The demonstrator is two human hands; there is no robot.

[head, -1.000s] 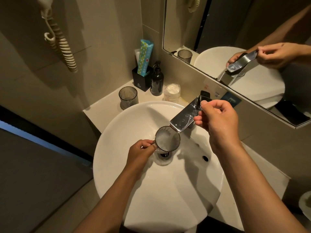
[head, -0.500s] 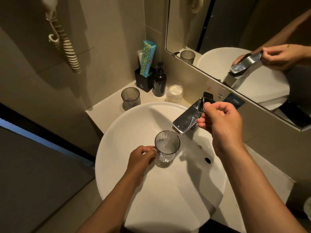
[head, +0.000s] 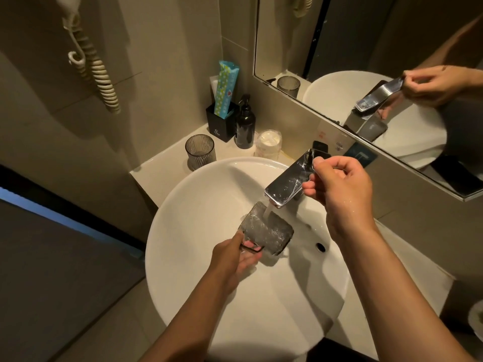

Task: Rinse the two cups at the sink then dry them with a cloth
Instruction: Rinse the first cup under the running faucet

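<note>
A: Cup in hand (head: 266, 231) — position? 
B: Tilted on its side over the middle of the sink (head: 209, 199), directly under the faucet (head: 290, 181). Struck on its upper wall by the water stream (head: 268, 211).

A: Grip? 
B: Held at its near end by the left hand (head: 235, 257). Fingers (head: 249, 261) curled under the cup, thumb pressed on top; pinching the cup wall.

A: Right hand (head: 339, 189)? 
B: Placed at the faucet lever. Fingers bent and drawn together, fingertips pinching the lever's right edge. Droplets visible on the wrist.

A: Second cup (head: 200, 151)? 
B: Ribbed, upright on the desk (head: 154, 171), at the sink's far-left rim, well apart from the held cup.

A: Further items on the desk? 
B: At the far corner against the wall: black holder (head: 219, 126) with a patterned tube (head: 226, 87), black pump bottle (head: 245, 126) just beside it, small clear wrapped packet (head: 269, 142) next. Mirror (head: 366, 48) above, reflecting faucet and right hand. Coiled cord (head: 96, 69) hanging on the left wall.
</note>
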